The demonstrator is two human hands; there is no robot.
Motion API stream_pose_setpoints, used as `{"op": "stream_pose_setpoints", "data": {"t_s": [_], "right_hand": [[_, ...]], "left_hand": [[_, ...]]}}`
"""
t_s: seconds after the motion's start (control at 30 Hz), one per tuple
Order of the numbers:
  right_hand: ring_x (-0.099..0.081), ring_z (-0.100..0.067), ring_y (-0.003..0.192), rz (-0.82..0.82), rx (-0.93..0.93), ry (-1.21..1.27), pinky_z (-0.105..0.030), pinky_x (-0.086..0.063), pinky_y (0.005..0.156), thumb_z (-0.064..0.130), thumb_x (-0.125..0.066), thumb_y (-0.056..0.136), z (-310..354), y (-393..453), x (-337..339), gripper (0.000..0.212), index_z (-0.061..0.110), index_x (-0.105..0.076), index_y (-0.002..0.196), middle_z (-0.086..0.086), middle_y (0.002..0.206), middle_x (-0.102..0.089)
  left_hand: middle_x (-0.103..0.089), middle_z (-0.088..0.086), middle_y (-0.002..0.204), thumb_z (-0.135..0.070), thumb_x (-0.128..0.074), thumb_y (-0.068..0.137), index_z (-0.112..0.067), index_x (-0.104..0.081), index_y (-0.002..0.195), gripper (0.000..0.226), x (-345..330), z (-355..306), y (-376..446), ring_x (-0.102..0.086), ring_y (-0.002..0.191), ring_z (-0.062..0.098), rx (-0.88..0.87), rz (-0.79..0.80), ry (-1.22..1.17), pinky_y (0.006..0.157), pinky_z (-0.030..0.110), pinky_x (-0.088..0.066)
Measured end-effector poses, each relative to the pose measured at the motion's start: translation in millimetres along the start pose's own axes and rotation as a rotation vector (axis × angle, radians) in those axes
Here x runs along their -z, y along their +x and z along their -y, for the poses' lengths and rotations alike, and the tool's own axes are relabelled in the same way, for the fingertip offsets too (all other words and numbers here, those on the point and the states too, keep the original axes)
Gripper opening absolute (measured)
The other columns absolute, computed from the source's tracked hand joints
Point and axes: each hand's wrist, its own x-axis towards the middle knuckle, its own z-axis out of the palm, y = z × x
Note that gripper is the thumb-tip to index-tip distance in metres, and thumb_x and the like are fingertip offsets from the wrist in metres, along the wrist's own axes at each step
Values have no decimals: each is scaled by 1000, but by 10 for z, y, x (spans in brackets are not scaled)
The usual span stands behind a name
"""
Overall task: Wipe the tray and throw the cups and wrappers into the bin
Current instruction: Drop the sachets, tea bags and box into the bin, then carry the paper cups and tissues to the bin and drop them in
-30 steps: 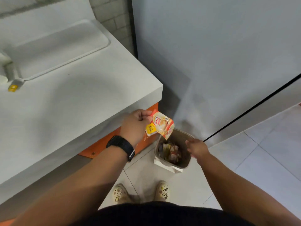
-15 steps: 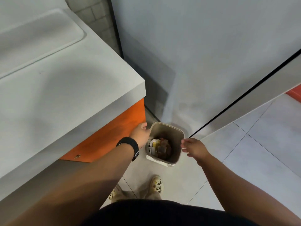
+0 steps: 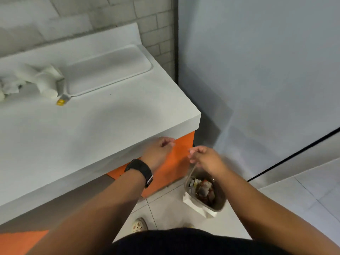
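Note:
A small beige bin [image 3: 219, 203] stands on the floor beside the counter, filled with wrappers [image 3: 202, 188]. My right hand [image 3: 204, 157] hovers above its near rim, fingers loosely curled, holding nothing. My left hand [image 3: 160, 151], with a black watch on the wrist, is level with the counter's front edge, also loosely curled and empty. A white tray [image 3: 110, 69] lies at the back of the counter. White paper cups [image 3: 46, 80] and crumpled tissue [image 3: 9, 85] lie at its left end, with a small yellow wrapper [image 3: 61, 102] in front of them.
The white counter [image 3: 82, 129] has an orange cabinet front [image 3: 176, 162] below it. A grey wall panel [image 3: 257, 70] rises to the right. A white paper bag [image 3: 196, 205] leans against the bin. My shoe [image 3: 138, 225] stands on the tiled floor.
The orange creamer wrapper left my left hand and went into the bin. Both hands then rose away from the bin, and my view lifted back toward the counter.

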Motion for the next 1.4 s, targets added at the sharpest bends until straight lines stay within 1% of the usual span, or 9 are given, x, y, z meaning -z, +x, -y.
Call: {"op": "stream_pose_setpoints", "data": {"t_s": [0.23,0.47,0.7,0.8,1.0,1.17,1.23,1.33,1.4], "right_hand": [[-62,-13,72,121,195,-30,-20,-47,62,17,-54,96,714,-30,-514,14,22,-64,88,-1,84,-67],[-63,-15,76,230,268,-111,-25,-49,68,14,-53,97,1178,50,-1182,15,13,-67,101,-3,90,-68],[-62,-16,71,243,254,-96,-18,-47,59,14,-56,95,1613,334,-1964,12,15,-68,95,-6,91,-69],[-60,-13,70,257,250,-92,-11,-45,51,9,-58,93,1810,440,-2294,12,5,-68,100,-5,91,-67],[-57,-11,70,212,299,-265,-17,-45,66,22,-59,92,2084,785,-2842,16,12,-69,99,3,80,-64],[-61,-16,83,180,343,-394,-30,-49,80,25,-61,90,2252,1043,-3265,14,15,-72,94,0,89,-68],[-63,-19,88,177,366,-454,-33,-50,86,24,-62,89,2332,1148,-3404,14,15,-72,94,-1,93,-68],[-62,-15,102,160,385,-545,-30,-47,92,28,-63,88,2441,1297,-3593,17,22,-70,103,2,109,-66],[-60,-9,103,157,404,-578,-21,-44,88,30,-64,88,2509,1377,-3711,23,27,-67,111,9,110,-62]], "left_hand": [[-69,-6,106,-20,-48,96,-28,-62,103,18,691,4,-268,-65,98,10,-68,-227,-198,84,30,-51],[-67,-4,106,-19,-51,94,-24,-63,105,17,1516,219,-409,-64,99,16,-64,-404,-293,83,32,-51],[-64,0,102,-18,-52,93,-23,-63,98,13,2450,506,-256,-61,92,17,-53,-434,-345,73,26,-47],[-61,0,100,-18,-53,93,-19,-61,105,14,2874,638,-84,-60,87,15,-43,-453,-343,70,26,-45],[-60,-3,106,-22,-54,93,-16,-54,125,32,3597,879,304,-63,92,16,2,-492,-316,87,33,-49],[-45,3,137,-29,-61,88,-24,-41,136,52,4078,1032,651,-57,114,24,42,-539,-288,99,42,-46],[-35,6,146,-30,-63,88,-23,-35,141,60,4225,1041,819,-52,120,24,49,-552,-249,101,37,-43],[-22,9,151,-32,-63,88,-20,-26,148,70,4395,968,1066,-46,126,25,40,-559,-125,95,29,-37],[-16,9,153,-37,-64,86,-20,-23,149,77,4502,937,1276,-41,131,28,22,-549,-45,102,31,-35]]}}
